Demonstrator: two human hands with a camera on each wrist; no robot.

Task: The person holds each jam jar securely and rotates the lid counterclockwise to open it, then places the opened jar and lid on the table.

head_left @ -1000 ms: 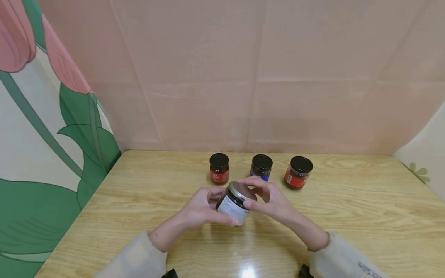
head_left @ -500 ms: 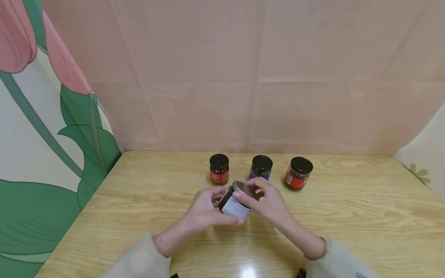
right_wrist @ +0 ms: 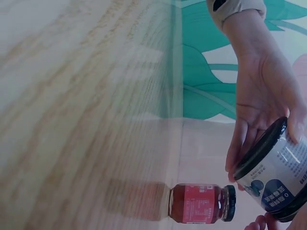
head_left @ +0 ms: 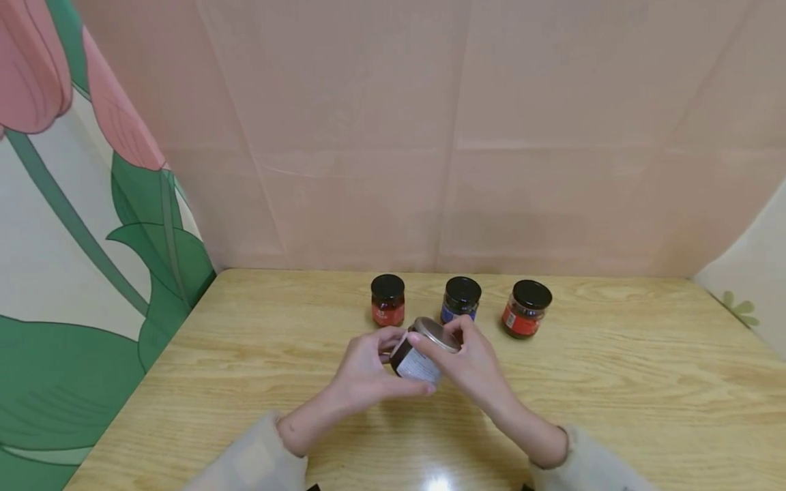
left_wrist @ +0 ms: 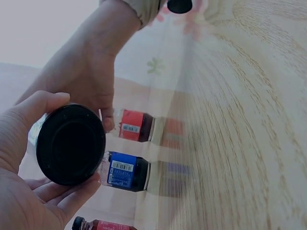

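Observation:
Between both hands, a dark jar (head_left: pixel 417 367) with a white label and a metal-rimmed lid (head_left: pixel 434 333) tilts above the wooden table. My left hand (head_left: pixel 367 372) grips the jar's body, thumb along its lower front and fingers round the far side. At the top, my right hand (head_left: pixel 468 354) grips the lid by its edge, thumb on the near side. The left wrist view looks straight at the jar's round black base (left_wrist: pixel 71 145). In the right wrist view the jar's label (right_wrist: pixel 280 175) shows dark blue printed patches.
Behind the hands stand a red-labelled jar (head_left: pixel 388 301) at left, a blue-labelled jar (head_left: pixel 462 299) in the middle and another red-labelled jar (head_left: pixel 527 309) at right. All have black lids. A pink cloth (head_left: pixel 344 136) hangs behind the table (head_left: pixel 276 320).
My right hand has turned on the lid, its thumb moving left across the near edge. The held jar has shifted slightly up and right. The three jars behind stay put.

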